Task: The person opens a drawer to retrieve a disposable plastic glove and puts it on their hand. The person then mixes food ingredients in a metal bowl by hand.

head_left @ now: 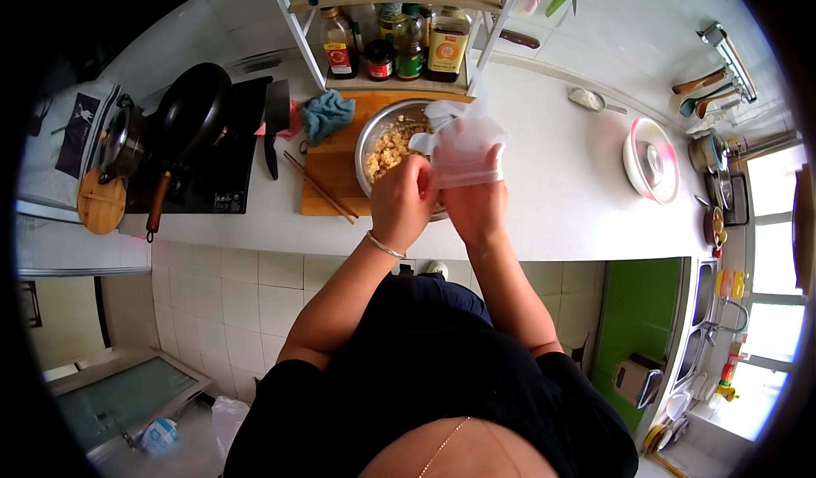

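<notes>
Right hand (476, 202): in translucent plastic glove (466, 157), spread unclear
Left hand (403, 199): curled beside it, pinch unclear
Round silver metal bowl (361, 148): crumbly tan mixture (387, 152)

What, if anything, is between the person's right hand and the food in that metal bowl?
Only thin, see-through plastic, which covers much of the right hand. The visible crumbly food lies uncovered in the metal bowl, with no lid in the way.

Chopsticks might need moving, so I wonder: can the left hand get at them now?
Probably yes: the chopsticks lie close by with nothing over them, though the left hand seems busy with the plastic glove.
</notes>
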`<state>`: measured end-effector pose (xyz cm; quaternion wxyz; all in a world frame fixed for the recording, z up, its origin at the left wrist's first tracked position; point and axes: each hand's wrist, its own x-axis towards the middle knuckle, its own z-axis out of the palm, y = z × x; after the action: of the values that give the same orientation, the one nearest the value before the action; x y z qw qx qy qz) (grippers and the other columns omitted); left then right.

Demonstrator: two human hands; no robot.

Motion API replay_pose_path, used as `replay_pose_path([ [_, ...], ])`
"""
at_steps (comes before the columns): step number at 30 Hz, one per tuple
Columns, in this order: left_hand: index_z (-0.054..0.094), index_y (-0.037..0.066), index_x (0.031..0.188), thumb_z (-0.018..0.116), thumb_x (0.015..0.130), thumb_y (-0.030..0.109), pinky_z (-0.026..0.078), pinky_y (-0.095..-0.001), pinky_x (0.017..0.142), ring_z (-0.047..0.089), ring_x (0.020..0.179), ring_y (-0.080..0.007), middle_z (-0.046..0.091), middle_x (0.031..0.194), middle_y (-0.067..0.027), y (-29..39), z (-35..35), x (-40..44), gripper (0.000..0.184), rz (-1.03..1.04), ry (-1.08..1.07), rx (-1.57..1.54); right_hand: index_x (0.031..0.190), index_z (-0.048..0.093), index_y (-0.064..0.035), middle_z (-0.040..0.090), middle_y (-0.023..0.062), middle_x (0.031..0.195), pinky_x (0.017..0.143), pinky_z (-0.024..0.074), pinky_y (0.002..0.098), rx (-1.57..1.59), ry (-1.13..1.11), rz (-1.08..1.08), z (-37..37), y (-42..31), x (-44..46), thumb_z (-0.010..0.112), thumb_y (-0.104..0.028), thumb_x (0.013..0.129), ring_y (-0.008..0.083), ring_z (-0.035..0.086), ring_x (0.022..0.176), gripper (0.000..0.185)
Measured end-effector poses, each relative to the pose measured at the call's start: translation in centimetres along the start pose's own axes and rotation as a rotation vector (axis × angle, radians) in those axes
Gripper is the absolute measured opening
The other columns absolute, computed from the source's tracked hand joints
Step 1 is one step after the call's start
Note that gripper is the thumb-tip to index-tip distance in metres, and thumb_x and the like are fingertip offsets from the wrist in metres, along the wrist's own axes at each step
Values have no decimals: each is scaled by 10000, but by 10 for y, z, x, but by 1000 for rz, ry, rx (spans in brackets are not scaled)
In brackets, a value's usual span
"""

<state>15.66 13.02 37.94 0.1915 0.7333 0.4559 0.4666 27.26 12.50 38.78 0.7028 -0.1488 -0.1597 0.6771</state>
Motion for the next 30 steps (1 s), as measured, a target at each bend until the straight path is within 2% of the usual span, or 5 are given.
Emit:
replay_pose_path([
  [5,534,61,826,657,704,-11,457,-380,527,584,585,-289,568,643,-91,4,5,-16,187,63,-35,-46,1386,344,-78,433,70,1330,1010,368,358,-27,107,-208,6,6,16,447,-385,984,205,439,1191,517],
  [23,602,39,866,602,706,-51,463,-371,584,574,664,-276,574,759,-99,6,5,20,184,231,131,-148,1423,292,-131,418,79,1341,941,415,354,4,-21,48,14,-2,33,351,-524,976,213,457,1128,598],
  [27,571,59,901,639,734,18,474,-378,586,579,663,-289,574,726,-98,19,6,43,185,127,71,-63,1273,475,-109,560,50,1123,803,487,322,-142,154,110,4,1,39,371,-541,965,177,564,948,540],
  [29,574,59,884,649,740,34,469,-384,569,574,642,-290,565,706,-89,18,9,49,164,245,123,-83,1259,483,-85,574,108,1161,897,468,369,165,-253,257,-26,6,46,358,-485,988,222,559,1025,499],
  [30,587,61,871,659,740,42,462,-382,542,575,624,-282,558,686,-77,19,8,49,151,280,122,-77,1250,495,-83,596,96,1111,882,472,374,164,-230,227,-23,6,46,364,-474,990,227,571,995,488],
])
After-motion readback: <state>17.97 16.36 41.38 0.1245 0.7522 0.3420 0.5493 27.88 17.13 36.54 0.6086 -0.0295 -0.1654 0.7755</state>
